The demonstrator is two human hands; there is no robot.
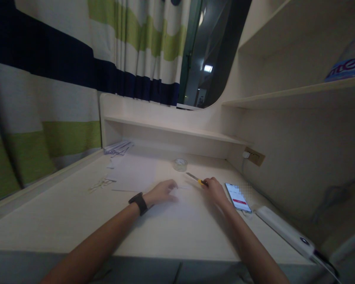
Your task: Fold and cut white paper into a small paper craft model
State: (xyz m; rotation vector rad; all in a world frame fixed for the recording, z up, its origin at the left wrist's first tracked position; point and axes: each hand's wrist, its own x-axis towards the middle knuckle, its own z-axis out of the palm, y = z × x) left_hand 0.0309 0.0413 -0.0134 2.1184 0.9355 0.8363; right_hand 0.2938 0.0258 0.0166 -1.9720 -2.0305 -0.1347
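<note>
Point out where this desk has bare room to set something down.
The near-left desk, between the curtain-side edge and the left hand, is bare. So is the near edge between both forearms. The back middle, between the paper strips and tape roll, holds only flat paper. It is crowded on the right: right hand with cutter, phone, power bank.

head-worn view, facing forward and down, desk [62, 213] close below

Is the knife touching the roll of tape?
Apart. The head view shows bare desk between the knife in the right hand and the tape.
</note>
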